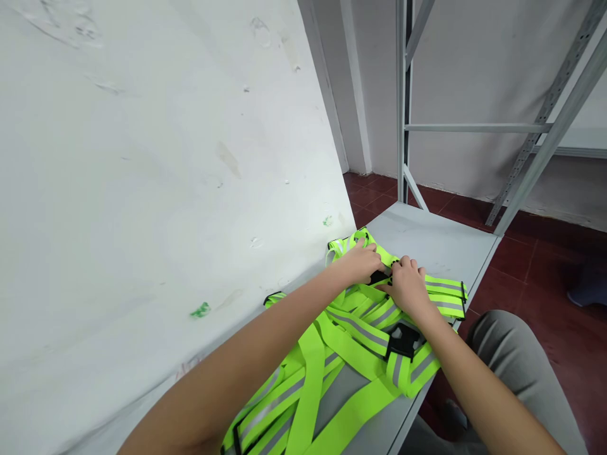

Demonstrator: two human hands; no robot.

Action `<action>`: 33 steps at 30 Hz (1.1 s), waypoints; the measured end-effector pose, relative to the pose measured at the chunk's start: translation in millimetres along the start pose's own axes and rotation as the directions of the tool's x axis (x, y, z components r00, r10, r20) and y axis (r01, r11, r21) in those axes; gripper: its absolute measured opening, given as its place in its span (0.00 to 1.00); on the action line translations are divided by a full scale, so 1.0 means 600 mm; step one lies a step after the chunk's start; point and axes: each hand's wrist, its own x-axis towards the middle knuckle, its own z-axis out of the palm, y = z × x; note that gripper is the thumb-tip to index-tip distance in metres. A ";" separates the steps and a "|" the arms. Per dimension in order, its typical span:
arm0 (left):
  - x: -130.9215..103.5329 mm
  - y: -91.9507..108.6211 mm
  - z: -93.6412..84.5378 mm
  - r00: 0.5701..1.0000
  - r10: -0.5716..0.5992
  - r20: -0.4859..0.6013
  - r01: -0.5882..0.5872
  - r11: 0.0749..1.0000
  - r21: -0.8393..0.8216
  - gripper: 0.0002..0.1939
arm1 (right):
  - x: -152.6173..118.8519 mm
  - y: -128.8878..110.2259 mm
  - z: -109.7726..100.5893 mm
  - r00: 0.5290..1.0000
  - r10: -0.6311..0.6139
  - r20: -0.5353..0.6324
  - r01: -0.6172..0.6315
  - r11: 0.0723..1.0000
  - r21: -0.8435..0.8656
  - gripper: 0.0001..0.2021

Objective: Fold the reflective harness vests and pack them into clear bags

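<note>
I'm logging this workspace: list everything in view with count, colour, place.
shelf: one, grey, lower centre
straps: many, lime, on shelf
buckle: one, black, straps' right
fitting: one, black, among upper straps
bars: several, black, strap edges
frame: one, grey, shelf's far end
board: one, white, left
wall: one, grey, background
floor: one, red tiles, right
object: one, bluish, right edge
left hand: one, at fitting
right hand: one, at fitting
arms: two, over straps
knee: one, grey trouser, lower right

Left hand [363, 263] and right hand [408, 285] grasp neon-yellow straps [309, 376] on grey shelf [429, 237]
</note>
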 end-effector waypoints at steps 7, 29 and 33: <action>0.013 0.002 -0.003 0.996 0.018 0.090 -0.018 1.000 -0.007 0.10 | -0.021 0.004 0.006 0.992 -0.098 -0.074 0.096 0.995 -0.024 0.17; 0.001 -0.009 0.030 0.997 0.076 0.003 -0.075 0.995 -0.072 0.18 | -0.019 0.024 0.010 0.995 -0.100 -0.012 0.099 0.992 -0.079 0.14; 0.002 0.010 0.025 0.995 0.093 -0.032 -0.094 0.996 -0.013 0.12 | -0.019 0.023 0.009 0.997 -0.078 0.000 0.078 0.995 -0.067 0.15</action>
